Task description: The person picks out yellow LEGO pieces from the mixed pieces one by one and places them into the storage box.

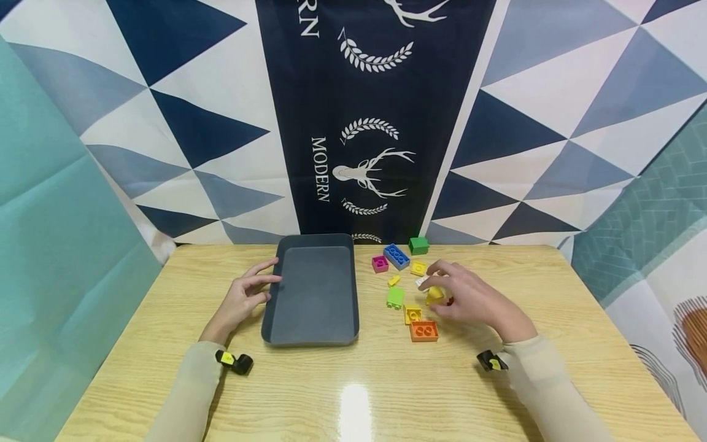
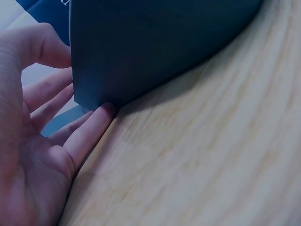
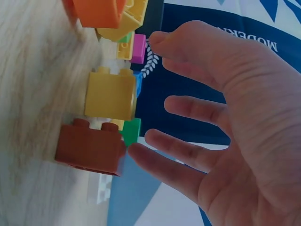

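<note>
Bricks (image 1: pixel 394 299) lie loose on the table (image 1: pixel 298 393), scattered to the right of the tray (image 1: pixel 315 294). Farthest back are the pink brick (image 1: pixel 380 264), the blue brick (image 1: pixel 396 257) and the green brick (image 1: pixel 419 246), with the back yellow brick (image 1: pixel 418 268) near them. The small yellow brick (image 1: pixel 394 280) and the lime brick (image 1: pixel 395 296) sit mid-group; the front yellow brick (image 1: pixel 412 314) and the orange brick (image 1: pixel 424 331) lie close together, nearest the person.

The right hand (image 1: pixel 469 301) hovers over the group's right side with its fingers spread wide and nothing in its grasp. Just beside its fingers are the near yellow brick (image 3: pixel 112 96) and the red brick (image 3: pixel 89 147); whether a fingertip touches the red brick cannot be told. The white brick (image 3: pixel 99 188) is partly hidden.

The left hand (image 1: pixel 243 301), its fingers loosely extended, touches the tray's left side, with the thumb at the edge and a fingertip low by the wall. It looks more like steadying than gripping.

As for progress, the work seems barely begun: every brick in sight lies outside the tray, none is lifted, and no two are plainly joined. All of the visible bricks therefore appear left to handle, the near yellow brick and the red brick being closest to the right hand.
</note>
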Available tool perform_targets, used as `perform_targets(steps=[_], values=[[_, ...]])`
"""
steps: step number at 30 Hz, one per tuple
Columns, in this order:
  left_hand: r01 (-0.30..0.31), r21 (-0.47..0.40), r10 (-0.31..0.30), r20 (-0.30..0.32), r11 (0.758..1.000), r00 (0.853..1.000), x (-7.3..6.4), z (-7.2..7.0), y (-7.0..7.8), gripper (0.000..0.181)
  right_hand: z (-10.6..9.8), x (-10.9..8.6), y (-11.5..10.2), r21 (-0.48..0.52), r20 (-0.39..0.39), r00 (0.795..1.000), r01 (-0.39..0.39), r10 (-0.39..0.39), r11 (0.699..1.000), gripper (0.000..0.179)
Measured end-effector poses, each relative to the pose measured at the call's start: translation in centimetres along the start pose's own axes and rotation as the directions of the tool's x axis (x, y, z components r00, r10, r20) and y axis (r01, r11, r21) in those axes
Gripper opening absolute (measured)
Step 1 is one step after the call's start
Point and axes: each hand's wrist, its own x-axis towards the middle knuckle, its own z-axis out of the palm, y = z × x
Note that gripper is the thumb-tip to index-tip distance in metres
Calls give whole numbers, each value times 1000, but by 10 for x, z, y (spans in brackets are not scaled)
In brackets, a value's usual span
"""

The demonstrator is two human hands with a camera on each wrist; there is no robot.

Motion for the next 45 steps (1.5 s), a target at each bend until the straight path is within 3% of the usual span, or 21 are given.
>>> perform_targets(steps=[24,45], values=[[-14,-8,14,4,1000,1000,-2,0,-1,40,10,2,1,25,88,996,-26,24,999,23],[-12,4,12,1,1000,1000,-1,0,-1,40,17,5,3,25,82,996,-19,17,1000,22]])
